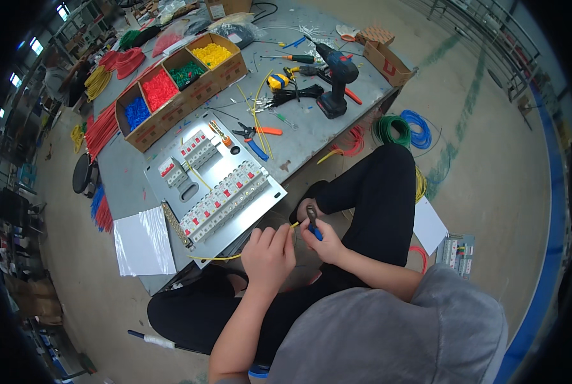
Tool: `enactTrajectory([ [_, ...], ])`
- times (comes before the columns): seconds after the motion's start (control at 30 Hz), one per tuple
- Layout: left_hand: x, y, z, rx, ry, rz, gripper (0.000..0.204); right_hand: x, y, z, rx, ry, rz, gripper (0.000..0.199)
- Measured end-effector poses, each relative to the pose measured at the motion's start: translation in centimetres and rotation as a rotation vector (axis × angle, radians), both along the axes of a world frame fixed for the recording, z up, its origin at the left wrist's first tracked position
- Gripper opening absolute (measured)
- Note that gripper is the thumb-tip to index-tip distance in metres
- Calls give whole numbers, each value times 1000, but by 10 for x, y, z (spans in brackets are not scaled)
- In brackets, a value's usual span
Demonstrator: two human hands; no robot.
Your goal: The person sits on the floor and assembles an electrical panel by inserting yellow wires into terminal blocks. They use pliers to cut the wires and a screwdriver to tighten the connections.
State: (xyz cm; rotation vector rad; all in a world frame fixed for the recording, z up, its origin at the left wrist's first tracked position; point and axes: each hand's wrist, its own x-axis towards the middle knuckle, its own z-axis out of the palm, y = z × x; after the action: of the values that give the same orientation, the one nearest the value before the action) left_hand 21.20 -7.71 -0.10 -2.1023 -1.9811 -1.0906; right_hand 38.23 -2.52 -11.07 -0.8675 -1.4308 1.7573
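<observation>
Left hand [268, 256], one of two in view: fingers closed on one yellow wire [215, 258], whose length trails out leftward past one corner of the metal panel and whose short end projects from the fingertips toward the other hand. Right hand [324, 242]: closed around one blue-handled plier [313, 221], its head pointing away from the body; the wire's end lies just beside it, and contact between the two cannot be told. Both hands are above the lap, off the near edge of one grey table [299, 144]. On the table rests one metal panel [260, 203] bearing three groups of breakers: one long row, one shorter row and one small block; their red switches are too small to count surely. One brass-coloured strip [176, 224] and one white wrapped sheet [144, 246] lie at its left. Beyond it, one cardboard box [203, 96] has four compartments of small pieces, one each blue, red, green and yellow, too many to count. To the right lie one wire stripper [258, 150] with two handles, orange and blue, and one cordless drill [341, 73]. On the floor: one green coil [401, 131] and one blue coil [423, 137], side by side.
</observation>
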Motion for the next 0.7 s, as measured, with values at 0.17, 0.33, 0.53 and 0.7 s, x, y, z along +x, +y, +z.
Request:
enactTrajectory([
  [0.17,0,-9,-4,-71,70,-132,15,-5,0,25,-213,328,93,25],
  [0.33,-23,-3,6,-96,58,-92,10,-6,19,26,-47,176,-3,26],
  [0.53,-167,-24,18,-5,-273,606,37,11,115,78,-340,600,-114,24],
  [0.7,-209,-41,30,162,-575,754,50,5,169,86,-191,634,-300,25],
])
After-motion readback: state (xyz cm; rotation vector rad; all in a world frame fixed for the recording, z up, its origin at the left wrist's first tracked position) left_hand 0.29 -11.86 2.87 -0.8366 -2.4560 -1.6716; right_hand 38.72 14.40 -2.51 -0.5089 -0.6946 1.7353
